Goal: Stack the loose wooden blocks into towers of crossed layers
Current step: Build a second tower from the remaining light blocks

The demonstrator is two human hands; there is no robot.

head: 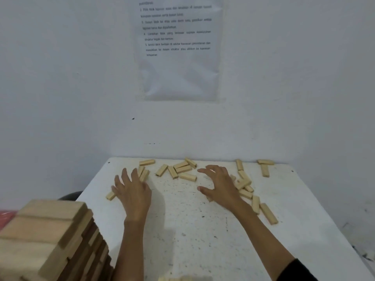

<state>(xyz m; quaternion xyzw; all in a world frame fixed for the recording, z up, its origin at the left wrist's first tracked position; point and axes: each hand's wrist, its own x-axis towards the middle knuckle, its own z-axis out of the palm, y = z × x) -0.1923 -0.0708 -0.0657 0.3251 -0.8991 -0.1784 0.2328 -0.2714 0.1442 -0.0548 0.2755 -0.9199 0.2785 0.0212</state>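
Observation:
Several loose pale wooden blocks lie scattered across the far part of the white table [182,220]. One cluster [182,169] sits at the far middle, another cluster [246,187] to the right. A tall tower of crossed block layers [50,240] stands close to me at the near left. My left hand [133,191] hovers flat with fingers spread, beside two blocks [143,173] and a single block [111,195]. My right hand [220,185] is open with curved fingers, just left of the right cluster. Neither hand holds a block.
The table stands against a white wall with a printed sheet [178,47] taped above. A dark round object [71,195] shows past the table's left edge. Something red [6,217] lies at the far left. More blocks [265,166] lie at the far right corner.

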